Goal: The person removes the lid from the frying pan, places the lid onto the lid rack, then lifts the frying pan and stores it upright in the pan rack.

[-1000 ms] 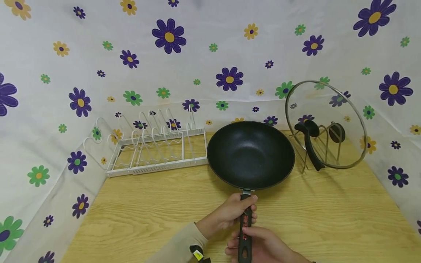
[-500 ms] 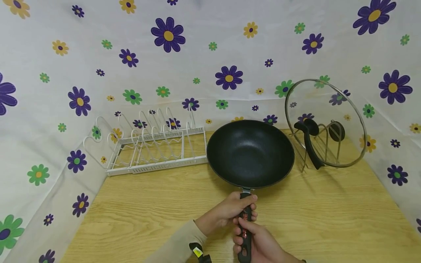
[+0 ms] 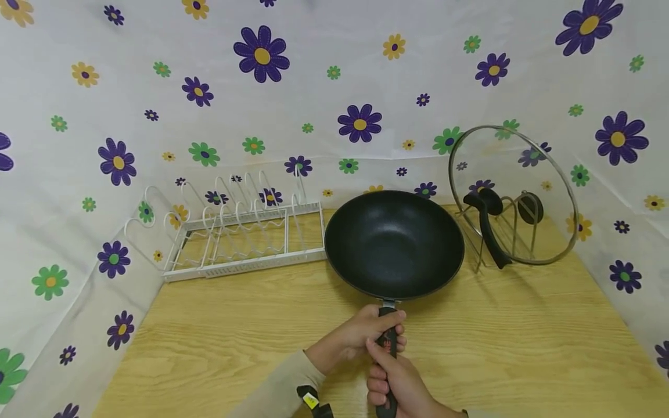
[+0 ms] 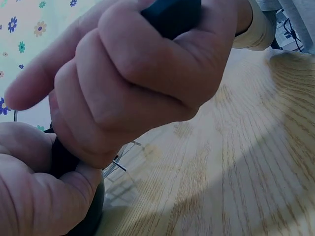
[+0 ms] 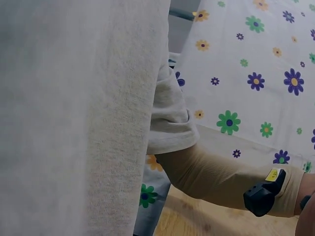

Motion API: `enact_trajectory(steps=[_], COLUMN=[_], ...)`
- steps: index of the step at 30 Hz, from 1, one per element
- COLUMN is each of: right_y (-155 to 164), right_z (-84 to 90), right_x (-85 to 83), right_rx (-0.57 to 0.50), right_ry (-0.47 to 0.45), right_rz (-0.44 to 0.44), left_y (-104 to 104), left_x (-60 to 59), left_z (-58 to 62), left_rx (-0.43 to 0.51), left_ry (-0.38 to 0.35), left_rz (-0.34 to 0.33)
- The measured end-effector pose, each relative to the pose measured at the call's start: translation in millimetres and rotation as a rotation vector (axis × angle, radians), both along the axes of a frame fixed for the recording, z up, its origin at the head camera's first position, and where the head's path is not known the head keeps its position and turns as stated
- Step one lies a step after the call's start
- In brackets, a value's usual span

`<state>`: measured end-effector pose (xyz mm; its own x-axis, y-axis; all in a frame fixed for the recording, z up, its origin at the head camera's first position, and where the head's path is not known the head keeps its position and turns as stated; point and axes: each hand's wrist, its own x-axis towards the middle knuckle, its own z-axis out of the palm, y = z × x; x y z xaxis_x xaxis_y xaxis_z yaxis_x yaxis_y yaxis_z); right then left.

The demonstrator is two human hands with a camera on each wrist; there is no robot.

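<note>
A black wok (image 3: pixel 394 244) sits on the wooden table (image 3: pixel 522 348) in the head view, its black handle (image 3: pixel 388 339) pointing toward me. My left hand (image 3: pixel 360 335) grips the handle just behind the pan. My right hand (image 3: pixel 393 384) grips the same handle below it, its index finger touching the left hand. In the left wrist view the right hand (image 4: pixel 142 73) is curled round the dark handle (image 4: pixel 172 14), and the left hand (image 4: pixel 39 191) fills the lower left corner. The right wrist view shows only clothing and my left sleeve (image 5: pixel 216 179).
A white wire rack (image 3: pixel 240 235) stands at the back left of the table. A glass lid (image 3: pixel 514 194) leans upright on a metal stand (image 3: pixel 509 232) at the back right, close to the wok's rim. Flowered cloth (image 3: pixel 313 104) walls the table on three sides.
My right hand has slid up the handle and closed round it, now touching the left hand. The left hand keeps its grip and the wok stays about where it was.
</note>
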<state>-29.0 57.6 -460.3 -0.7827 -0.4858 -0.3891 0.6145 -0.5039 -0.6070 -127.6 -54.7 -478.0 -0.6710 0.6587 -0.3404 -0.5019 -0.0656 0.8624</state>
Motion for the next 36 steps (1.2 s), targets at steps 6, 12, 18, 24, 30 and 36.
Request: enact_trajectory(steps=[6,12,18,24,30,36], right_y=[-3.0,-5.1,-4.5,-4.4,-3.2,-2.4], right_z=[-1.0,-1.6,-1.7,-2.1,-2.4,-4.6], right_x=[-1.6,-3.1,-4.5,-6.2,-6.3,-5.4], right_rx=[0.058,0.073,0.11,0.143,0.185,0.221], right_ry=[0.007,-0.052,-0.064,-0.041,-0.033,-0.024], right_rz=[-0.011,-0.004,-0.012,-0.009,-0.015,-0.015], left_y=[-1.1,-3.4,-2.7,0.0,4.0,4.7], left_x=[-0.7,-1.6,-1.3,-0.5,1.7,4.0], left_z=[0.2,0.3,2.1,-0.1,-5.1,-6.4], left_rx=[-0.021,-0.023,-0.015,-0.041,-0.027,-0.024], left_ry=[0.027,0.01,0.0,0.03,0.016,0.042], left_rz=[-0.011,-0.023,-0.026,0.014,0.044,0.045])
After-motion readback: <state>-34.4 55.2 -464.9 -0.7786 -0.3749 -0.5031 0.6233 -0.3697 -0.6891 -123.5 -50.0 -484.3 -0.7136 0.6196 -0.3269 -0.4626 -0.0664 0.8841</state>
